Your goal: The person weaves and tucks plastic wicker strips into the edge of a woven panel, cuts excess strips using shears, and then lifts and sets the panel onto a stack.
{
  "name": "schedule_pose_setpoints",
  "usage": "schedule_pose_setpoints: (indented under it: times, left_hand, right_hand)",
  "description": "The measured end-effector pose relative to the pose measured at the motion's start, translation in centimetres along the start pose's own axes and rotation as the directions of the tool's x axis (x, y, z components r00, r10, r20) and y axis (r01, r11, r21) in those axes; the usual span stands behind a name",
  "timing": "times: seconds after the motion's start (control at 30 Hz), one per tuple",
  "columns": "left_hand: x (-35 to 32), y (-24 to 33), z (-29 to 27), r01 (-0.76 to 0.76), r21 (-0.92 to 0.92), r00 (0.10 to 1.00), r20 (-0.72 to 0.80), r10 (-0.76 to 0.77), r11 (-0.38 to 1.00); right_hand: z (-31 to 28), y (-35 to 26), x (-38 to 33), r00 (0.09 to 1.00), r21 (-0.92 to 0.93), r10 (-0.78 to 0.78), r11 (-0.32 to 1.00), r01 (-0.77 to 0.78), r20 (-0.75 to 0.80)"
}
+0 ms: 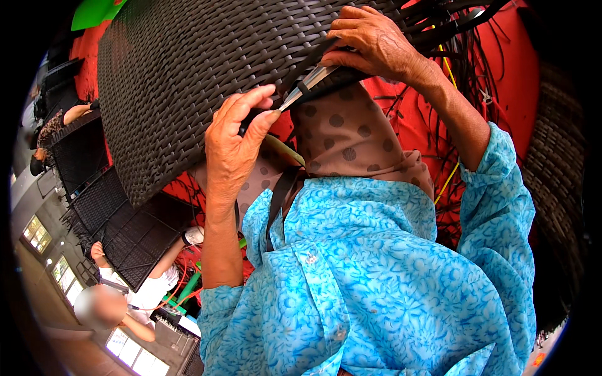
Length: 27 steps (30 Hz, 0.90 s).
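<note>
A panel of dark brown woven strips [207, 81] slants across my lap. Above its near edge, my right hand [376, 47] is closed around a pointed silver metal tool [316, 78], whose tip points down-left; the part in the palm is hidden. A dark flat strip [307, 61] runs from the right fingers beside the tool, and a dark band crosses the metal. At the tool's tip, my left hand [235, 135] has its thumb and fingers bent around a dark strip [246, 121], partly hidden by the fingers.
Loose dark strips lie over a red surface [508, 56] at the right. A brown dotted cloth [348, 131] covers my lap. Dark woven furniture [558, 182] stands at far right. At lower left, another person [141, 294] sits by a dark woven piece [147, 241].
</note>
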<state>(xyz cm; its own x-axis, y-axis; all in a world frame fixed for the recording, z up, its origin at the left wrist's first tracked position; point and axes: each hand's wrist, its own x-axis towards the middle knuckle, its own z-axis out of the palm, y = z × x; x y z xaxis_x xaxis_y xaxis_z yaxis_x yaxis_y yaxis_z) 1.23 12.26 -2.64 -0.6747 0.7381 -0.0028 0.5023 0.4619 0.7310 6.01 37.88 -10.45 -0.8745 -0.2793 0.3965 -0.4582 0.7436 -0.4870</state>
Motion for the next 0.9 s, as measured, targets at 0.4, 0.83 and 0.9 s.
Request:
schedule_pose_setpoints:
  times: [0.4,0.83,0.9]
  left_hand:
    - [1.5,2.7,1.0,0.336,-0.292,0.939,0.023,-0.344,0.896]
    - [-0.6,2.0,2.1,-0.01,0.29,0.98,-0.19,0.067,0.957]
    - [-0.8,1.8,2.4,-0.003,0.309,0.981,-0.182,0.062,0.951]
  right_hand:
    - [-0.1,0.0,-0.2,0.999,0.036,0.018,0.999,-0.017,-0.031]
    - [0.1,-0.1,-0.1,0.999,0.042,0.025,0.999,-0.024,-0.029]
    - [0.2,-0.1,-0.2,0.999,0.036,0.024,0.999,-0.023,-0.031]
